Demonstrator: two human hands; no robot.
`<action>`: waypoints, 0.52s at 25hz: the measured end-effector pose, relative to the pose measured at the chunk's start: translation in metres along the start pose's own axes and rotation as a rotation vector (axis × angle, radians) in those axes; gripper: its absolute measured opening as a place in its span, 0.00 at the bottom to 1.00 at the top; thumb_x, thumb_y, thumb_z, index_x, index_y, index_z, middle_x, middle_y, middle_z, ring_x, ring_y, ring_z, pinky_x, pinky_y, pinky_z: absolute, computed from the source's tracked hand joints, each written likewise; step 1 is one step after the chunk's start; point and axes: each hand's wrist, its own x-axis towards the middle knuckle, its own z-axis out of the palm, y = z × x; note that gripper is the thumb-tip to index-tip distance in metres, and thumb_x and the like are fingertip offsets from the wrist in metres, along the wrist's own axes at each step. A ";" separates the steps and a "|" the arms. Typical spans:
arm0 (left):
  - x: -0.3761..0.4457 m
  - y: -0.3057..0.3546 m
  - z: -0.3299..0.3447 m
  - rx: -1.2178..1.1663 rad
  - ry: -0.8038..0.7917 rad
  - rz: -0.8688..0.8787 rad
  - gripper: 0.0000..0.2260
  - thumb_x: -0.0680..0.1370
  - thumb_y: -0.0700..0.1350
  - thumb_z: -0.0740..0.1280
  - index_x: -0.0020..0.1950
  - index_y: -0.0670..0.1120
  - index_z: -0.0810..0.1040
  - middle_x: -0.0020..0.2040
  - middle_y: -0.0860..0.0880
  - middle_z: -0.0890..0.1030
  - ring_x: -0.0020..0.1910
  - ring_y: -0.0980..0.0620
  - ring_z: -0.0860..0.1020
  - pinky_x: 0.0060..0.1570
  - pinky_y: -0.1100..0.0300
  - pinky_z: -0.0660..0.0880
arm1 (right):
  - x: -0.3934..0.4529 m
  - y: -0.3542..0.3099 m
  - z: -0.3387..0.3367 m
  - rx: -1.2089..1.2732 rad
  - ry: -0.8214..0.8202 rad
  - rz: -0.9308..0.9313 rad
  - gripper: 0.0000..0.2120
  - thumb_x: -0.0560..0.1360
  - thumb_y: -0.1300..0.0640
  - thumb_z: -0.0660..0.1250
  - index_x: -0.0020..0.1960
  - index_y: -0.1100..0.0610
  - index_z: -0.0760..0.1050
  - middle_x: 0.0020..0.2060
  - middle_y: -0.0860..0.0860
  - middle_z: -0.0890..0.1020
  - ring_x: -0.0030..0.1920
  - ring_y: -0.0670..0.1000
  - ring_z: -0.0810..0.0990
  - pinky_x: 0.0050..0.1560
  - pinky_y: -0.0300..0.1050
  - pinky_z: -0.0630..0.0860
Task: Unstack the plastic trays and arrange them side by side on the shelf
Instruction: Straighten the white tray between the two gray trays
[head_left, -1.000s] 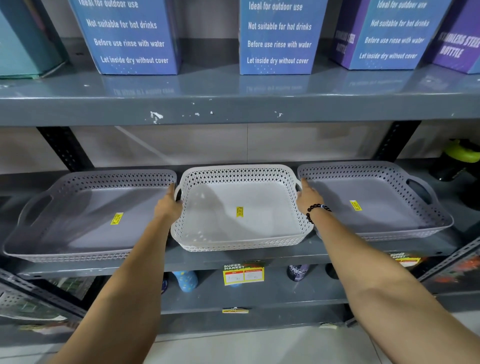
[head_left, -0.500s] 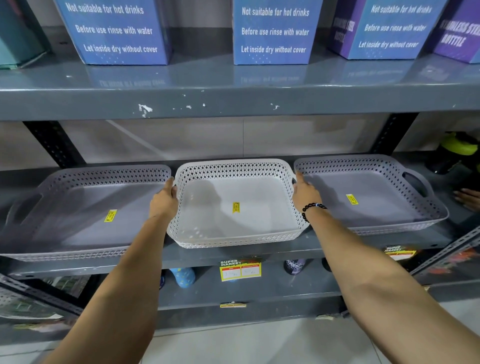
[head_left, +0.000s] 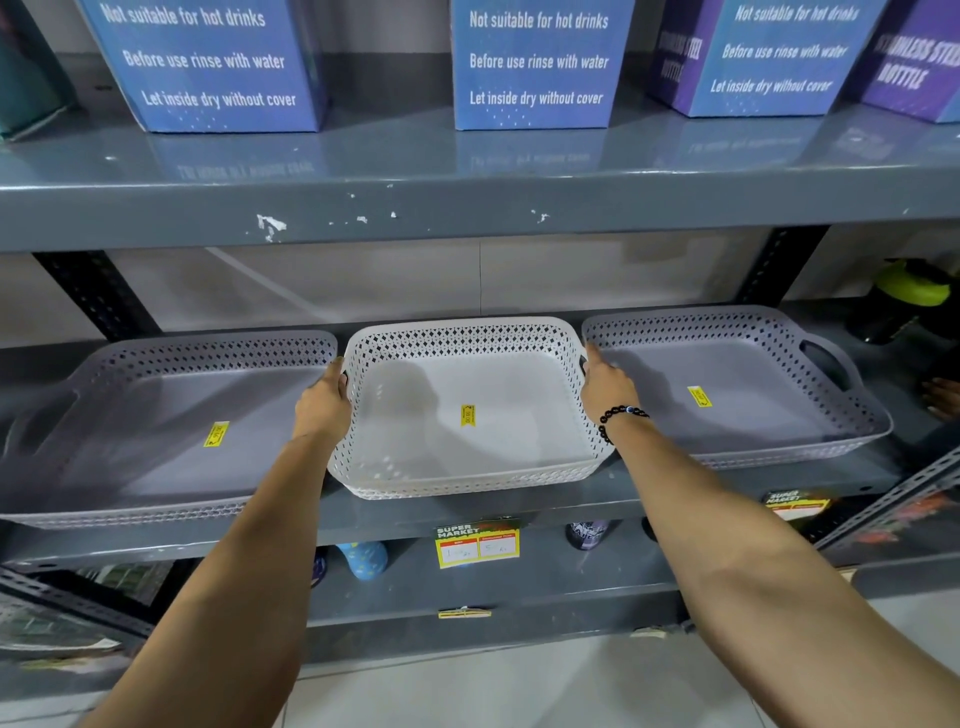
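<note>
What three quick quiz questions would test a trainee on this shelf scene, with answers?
1. How many trays sit on the shelf?
2. True or false: the white tray stands at the far right.
3. Which wrist wears a beaded bracelet?

Key:
1. Three: left grey tray, white tray, right grey tray.
2. False; it is in the middle, with the left hand and right hand at its sides.
3. The right.

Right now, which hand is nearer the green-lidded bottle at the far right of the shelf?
Right. The right hand grips the white tray's right handle, closer to the green-lidded bottle; the left hand holds its left handle.
</note>
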 end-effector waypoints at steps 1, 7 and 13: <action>0.001 0.001 0.000 -0.004 -0.001 -0.004 0.21 0.83 0.42 0.49 0.77 0.51 0.58 0.59 0.34 0.78 0.53 0.35 0.77 0.45 0.49 0.73 | 0.001 0.000 0.000 0.000 0.006 0.002 0.29 0.78 0.69 0.54 0.77 0.58 0.52 0.55 0.66 0.80 0.54 0.63 0.80 0.51 0.52 0.77; 0.004 0.002 0.002 -0.005 0.012 -0.021 0.20 0.83 0.42 0.48 0.76 0.50 0.60 0.59 0.33 0.78 0.56 0.34 0.76 0.49 0.48 0.72 | -0.001 -0.002 -0.002 0.009 0.011 0.013 0.28 0.78 0.69 0.53 0.76 0.57 0.53 0.55 0.67 0.79 0.54 0.64 0.80 0.52 0.52 0.77; -0.002 0.003 0.002 -0.055 0.013 -0.051 0.21 0.83 0.41 0.48 0.76 0.51 0.61 0.61 0.34 0.77 0.56 0.34 0.75 0.52 0.45 0.74 | -0.006 -0.004 -0.005 0.055 -0.003 0.037 0.30 0.78 0.70 0.53 0.77 0.56 0.52 0.58 0.66 0.77 0.56 0.65 0.79 0.53 0.52 0.76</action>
